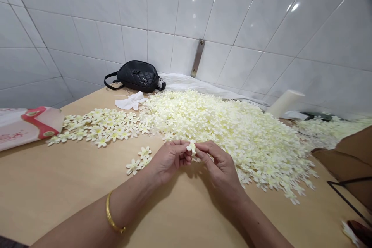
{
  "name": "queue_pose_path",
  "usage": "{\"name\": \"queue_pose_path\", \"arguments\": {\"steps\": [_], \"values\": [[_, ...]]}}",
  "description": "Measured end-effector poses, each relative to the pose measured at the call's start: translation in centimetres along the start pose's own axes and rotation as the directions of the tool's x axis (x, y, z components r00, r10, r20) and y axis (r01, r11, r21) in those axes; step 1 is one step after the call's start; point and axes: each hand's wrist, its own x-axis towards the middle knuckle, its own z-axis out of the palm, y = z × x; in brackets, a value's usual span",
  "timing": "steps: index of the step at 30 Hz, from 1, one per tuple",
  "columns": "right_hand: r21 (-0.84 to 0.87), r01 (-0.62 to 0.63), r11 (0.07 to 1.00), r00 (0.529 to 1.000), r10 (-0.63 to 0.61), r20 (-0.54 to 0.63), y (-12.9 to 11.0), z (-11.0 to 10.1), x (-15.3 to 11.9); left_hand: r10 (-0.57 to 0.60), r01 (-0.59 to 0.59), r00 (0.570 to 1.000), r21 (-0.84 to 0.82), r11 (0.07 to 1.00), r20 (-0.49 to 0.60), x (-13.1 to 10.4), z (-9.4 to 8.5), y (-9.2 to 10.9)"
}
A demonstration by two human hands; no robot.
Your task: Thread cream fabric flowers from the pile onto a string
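Note:
Between my two hands is a small pale yellow artificial flower point(191, 147), held above the wooden table. The fingertips of my left hand point(171, 159) pinch it from the left. From the right, the thumb and forefinger of my right hand point(219, 164) close on it too. A large heap of the same flowers point(232, 120) spreads behind and to the right of my hands. Several loose flowers point(133, 166) lie beside my left wrist, which wears a gold bangle point(109, 213). Farther left is a flat spread of flowers point(104, 124).
A black quilted bag point(138, 76) and a crumpled white tissue point(131, 101) sit at the back of the table point(72, 186). At left lies a pink and red bag point(31, 126). A white roll point(285, 102) and brown cardboard point(348, 159) are at right, before a tiled wall point(162, 11).

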Motion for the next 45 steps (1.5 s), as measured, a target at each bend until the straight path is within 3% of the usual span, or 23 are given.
{"name": "queue_pose_path", "arguments": {"steps": [6,10,14,19,22,28,37,45], "values": [[-0.193,0.073,0.979,0.995,-0.085,-0.054,-0.22,-0.19,-0.06,0.014,-0.007,0.999,0.143,0.990,-0.049,0.04,-0.19,0.12],[-0.154,0.115,0.981,0.990,-0.100,0.100,0.10,-0.33,0.07,0.033,-0.017,0.997,0.221,0.975,-0.071,-0.04,-0.17,0.31],[-0.050,0.012,0.999,0.996,-0.008,0.084,0.31,-0.24,0.07,0.029,-0.023,0.999,0.149,0.989,-0.037,0.04,-0.28,0.14],[0.002,-0.062,0.998,0.998,0.063,-0.017,0.48,-0.07,-0.11,-0.088,0.089,0.995,-0.026,0.996,0.049,-0.09,-0.30,0.00],[-0.047,-0.026,0.999,0.999,0.025,-0.021,0.42,-0.08,-0.09,-0.060,0.058,0.996,0.031,0.998,0.062,-0.16,-0.21,0.00],[-0.080,0.065,0.995,0.998,-0.065,0.007,0.22,-0.08,0.22,0.004,0.002,0.999,0.139,0.990,-0.048,-0.21,0.04,-0.01],[-0.017,0.048,0.999,0.997,-0.049,-0.055,-0.21,0.10,0.01,-0.095,0.099,0.993,-0.059,0.993,0.066,-0.49,0.56,0.14],[0.067,-0.048,0.997,0.992,0.055,-0.118,-0.12,0.27,-0.11,-0.053,0.050,0.992,0.027,0.998,0.117,-0.62,0.44,0.02]]}}
